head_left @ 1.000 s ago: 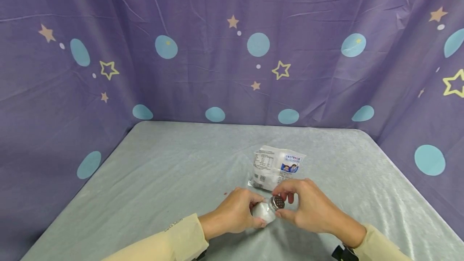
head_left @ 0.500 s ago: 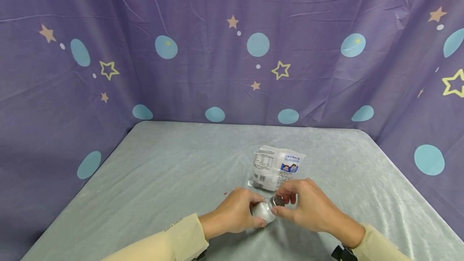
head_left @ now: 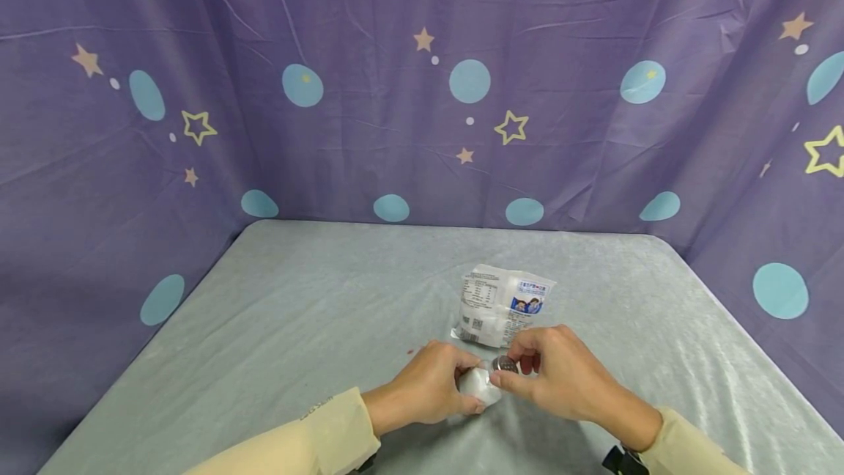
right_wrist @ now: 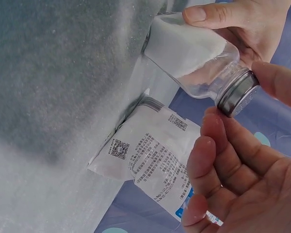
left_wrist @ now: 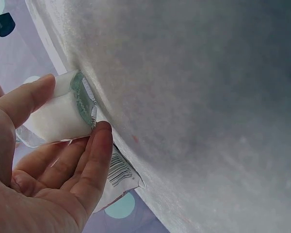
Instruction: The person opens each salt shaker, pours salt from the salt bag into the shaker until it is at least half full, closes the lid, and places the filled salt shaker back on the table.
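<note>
A glass shaker (head_left: 478, 385) with white granules inside is held tilted, its perforated metal cap (right_wrist: 237, 92) toward the right. My left hand (head_left: 427, 385) grips the glass body, thumb on one side and fingers on the other. With thumb and fingertips, my right hand (head_left: 563, 376) pinches the cap at its edge. In the right wrist view the granules slope inside the glass, and the space near the neck holds none. The shaker's base shows in the left wrist view, low by the cloth.
Just behind the hands lies a white printed bag (head_left: 491, 306) with a barcode and a blue picture. A pale grey cloth (head_left: 316, 299) covers the table. A purple curtain (head_left: 369, 130) with stars and dots surrounds it at the back and sides.
On the cap, my right thumb has slid left and the index finger right, covering more of its holes. My left hand and the bag stay in place.
</note>
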A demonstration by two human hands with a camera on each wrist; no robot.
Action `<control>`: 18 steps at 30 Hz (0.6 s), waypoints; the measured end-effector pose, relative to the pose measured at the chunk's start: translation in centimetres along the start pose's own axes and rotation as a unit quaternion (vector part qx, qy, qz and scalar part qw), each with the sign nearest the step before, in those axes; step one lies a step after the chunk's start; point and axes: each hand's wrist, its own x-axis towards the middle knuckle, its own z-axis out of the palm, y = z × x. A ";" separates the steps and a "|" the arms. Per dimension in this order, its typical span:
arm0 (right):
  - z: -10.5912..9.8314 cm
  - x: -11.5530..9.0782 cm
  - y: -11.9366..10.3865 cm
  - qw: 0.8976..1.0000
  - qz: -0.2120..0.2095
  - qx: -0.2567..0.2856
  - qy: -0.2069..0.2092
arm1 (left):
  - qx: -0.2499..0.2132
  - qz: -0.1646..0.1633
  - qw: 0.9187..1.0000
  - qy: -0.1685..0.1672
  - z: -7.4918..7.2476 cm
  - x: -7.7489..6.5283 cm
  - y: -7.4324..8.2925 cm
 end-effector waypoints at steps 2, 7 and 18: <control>0.0 0.0 0.0 1.000 0.000 -0.002 0.000 | 0.001 0.000 1.000 0.001 0.0 0.0 0.0; -0.2 -0.1 0.1 1.000 0.003 -0.006 0.003 | 0.004 0.001 1.000 0.001 0.0 0.0 0.1; -0.4 0.0 0.1 0.999 -0.046 0.013 -0.003 | -0.003 -0.010 1.000 -0.007 -0.1 0.1 0.1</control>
